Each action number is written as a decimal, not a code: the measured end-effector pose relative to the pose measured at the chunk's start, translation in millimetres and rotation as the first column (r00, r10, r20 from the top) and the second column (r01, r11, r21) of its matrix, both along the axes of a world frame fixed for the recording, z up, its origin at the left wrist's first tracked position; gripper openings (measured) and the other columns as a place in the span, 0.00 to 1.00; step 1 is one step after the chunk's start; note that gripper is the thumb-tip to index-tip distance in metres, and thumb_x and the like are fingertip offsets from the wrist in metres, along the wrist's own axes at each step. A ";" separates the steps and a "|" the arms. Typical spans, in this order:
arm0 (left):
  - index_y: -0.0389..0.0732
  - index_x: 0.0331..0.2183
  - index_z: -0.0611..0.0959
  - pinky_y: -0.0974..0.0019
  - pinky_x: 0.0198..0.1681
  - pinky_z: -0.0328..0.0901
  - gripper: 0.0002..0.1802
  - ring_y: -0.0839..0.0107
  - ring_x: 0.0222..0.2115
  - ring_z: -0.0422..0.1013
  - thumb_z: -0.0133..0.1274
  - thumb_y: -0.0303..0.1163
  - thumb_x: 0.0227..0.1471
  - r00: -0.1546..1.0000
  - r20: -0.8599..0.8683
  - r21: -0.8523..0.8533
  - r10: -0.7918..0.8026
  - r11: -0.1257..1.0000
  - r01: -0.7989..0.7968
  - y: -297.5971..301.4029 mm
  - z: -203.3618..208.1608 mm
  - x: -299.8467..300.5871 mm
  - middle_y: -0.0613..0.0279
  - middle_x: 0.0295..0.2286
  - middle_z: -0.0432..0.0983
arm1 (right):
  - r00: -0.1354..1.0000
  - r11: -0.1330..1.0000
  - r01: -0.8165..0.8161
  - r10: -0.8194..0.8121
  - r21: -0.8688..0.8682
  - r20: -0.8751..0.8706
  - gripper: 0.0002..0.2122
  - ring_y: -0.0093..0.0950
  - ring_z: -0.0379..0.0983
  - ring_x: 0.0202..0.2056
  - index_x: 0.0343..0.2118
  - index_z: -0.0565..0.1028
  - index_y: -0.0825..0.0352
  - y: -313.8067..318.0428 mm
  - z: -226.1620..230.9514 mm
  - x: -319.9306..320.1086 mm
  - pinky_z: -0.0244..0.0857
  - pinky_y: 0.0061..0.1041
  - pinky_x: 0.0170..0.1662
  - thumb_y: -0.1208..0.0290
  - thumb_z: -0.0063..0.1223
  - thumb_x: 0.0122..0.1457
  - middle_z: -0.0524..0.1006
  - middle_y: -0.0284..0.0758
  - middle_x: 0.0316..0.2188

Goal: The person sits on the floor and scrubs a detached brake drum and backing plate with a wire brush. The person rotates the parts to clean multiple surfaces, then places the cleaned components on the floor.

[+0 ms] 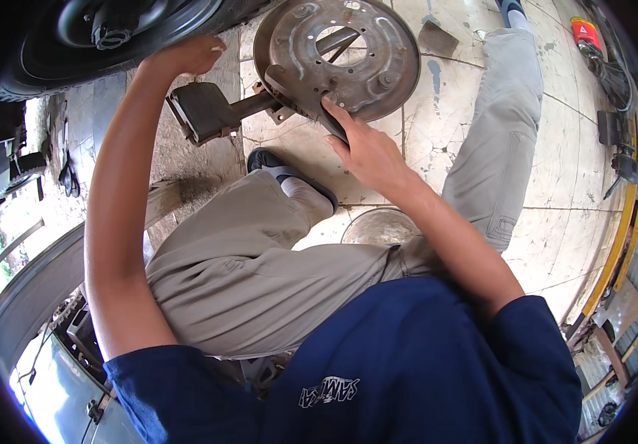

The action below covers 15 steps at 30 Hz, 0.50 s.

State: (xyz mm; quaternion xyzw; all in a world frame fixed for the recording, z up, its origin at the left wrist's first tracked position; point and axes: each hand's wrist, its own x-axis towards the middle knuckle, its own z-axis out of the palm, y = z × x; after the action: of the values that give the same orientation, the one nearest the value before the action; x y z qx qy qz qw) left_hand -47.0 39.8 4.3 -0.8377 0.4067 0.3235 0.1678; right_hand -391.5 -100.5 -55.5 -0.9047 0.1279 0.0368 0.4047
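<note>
A round, rusty brake backing plate (396,70) with a large central hole lies ahead of me. My right hand (367,152) grips a dark, curved brake shoe (296,89) at its near end, and the shoe lies across the plate's lower left part. My left hand (193,55) is raised left of the plate, beside a wheel (45,63). Its fingers are curled, and what they hold, if anything, is hidden. Below it, a black block (204,111) sits at the end of a rusty metal bar (252,106) reaching toward the plate.
My legs are spread around the work, with one shoe (296,177) close below the plate. A round metal dish (382,226) rests on the tiled floor near my thigh. A flat brown piece (437,38) lies beyond the plate. Yellow metal framing (611,259) stands at the right.
</note>
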 end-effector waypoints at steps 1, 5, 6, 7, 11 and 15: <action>0.45 0.58 0.75 0.55 0.54 0.67 0.25 0.53 0.49 0.75 0.43 0.44 0.64 0.999 -0.035 -0.002 0.039 0.999 -0.039 2.9 10.6 -4.6 0.49 0.49 0.78 | 1.000 1.000 -0.001 0.001 -0.005 0.022 0.28 0.52 0.76 0.29 0.67 0.57 0.55 -3.5 0.2 -2.2 0.70 0.49 0.33 0.62 0.50 0.65 0.77 0.51 0.30; 0.39 0.58 0.74 0.60 0.60 0.59 0.32 0.59 0.54 0.71 0.40 0.52 0.64 0.989 0.062 -0.140 0.132 0.983 -0.122 26.1 -4.3 -9.0 0.50 0.51 0.77 | 0.998 1.000 -0.019 0.019 0.002 -0.066 0.29 0.53 0.76 0.34 0.67 0.57 0.55 -6.5 6.9 2.3 0.68 0.48 0.38 0.62 0.50 0.65 0.78 0.52 0.32; 0.38 0.59 0.73 0.59 0.57 0.62 0.33 0.60 0.50 0.75 0.43 0.53 0.63 0.936 -0.096 -0.173 0.338 0.920 -0.351 26.7 0.7 -11.8 0.50 0.49 0.78 | 0.998 1.000 -0.015 0.014 -0.009 -0.063 0.29 0.53 0.76 0.34 0.67 0.57 0.55 -6.0 9.3 2.1 0.68 0.48 0.38 0.62 0.50 0.65 0.78 0.52 0.32; 0.39 0.58 0.74 0.59 0.55 0.64 0.33 0.61 0.48 0.76 0.44 0.53 0.62 0.820 -0.152 -0.328 0.552 0.754 -0.569 31.7 2.7 -21.7 0.51 0.47 0.79 | 0.998 1.000 -0.019 0.018 -0.016 -0.068 0.29 0.53 0.76 0.34 0.67 0.57 0.56 -1.8 7.4 1.0 0.69 0.48 0.38 0.62 0.50 0.65 0.78 0.52 0.32; 0.37 0.57 0.75 0.60 0.46 0.72 0.32 0.63 0.38 0.81 0.51 0.50 0.61 0.513 -0.367 -0.599 0.776 0.225 -0.768 54.1 8.5 -49.9 0.52 0.42 0.82 | 0.999 0.997 -0.044 0.045 -0.069 0.003 0.28 0.52 0.78 0.35 0.67 0.57 0.55 -1.2 7.5 4.2 0.71 0.49 0.40 0.62 0.49 0.65 0.80 0.50 0.32; 0.38 0.59 0.71 0.61 0.43 0.72 0.33 0.61 0.43 0.79 0.53 0.49 0.61 0.410 -0.671 -0.510 0.618 0.016 -0.860 36.1 17.1 -103.4 0.50 0.47 0.79 | 0.994 0.995 -0.067 0.061 -0.074 -0.087 0.28 0.52 0.77 0.39 0.67 0.57 0.53 -23.5 17.4 -7.2 0.69 0.49 0.44 0.62 0.49 0.64 0.80 0.51 0.36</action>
State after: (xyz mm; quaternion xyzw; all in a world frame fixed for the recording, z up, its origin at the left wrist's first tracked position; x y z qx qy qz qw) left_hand -150.4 75.9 21.5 -0.8368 0.0150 0.2366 -0.4936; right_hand -398.7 -124.0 -38.1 -0.9208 0.1173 0.0833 0.3625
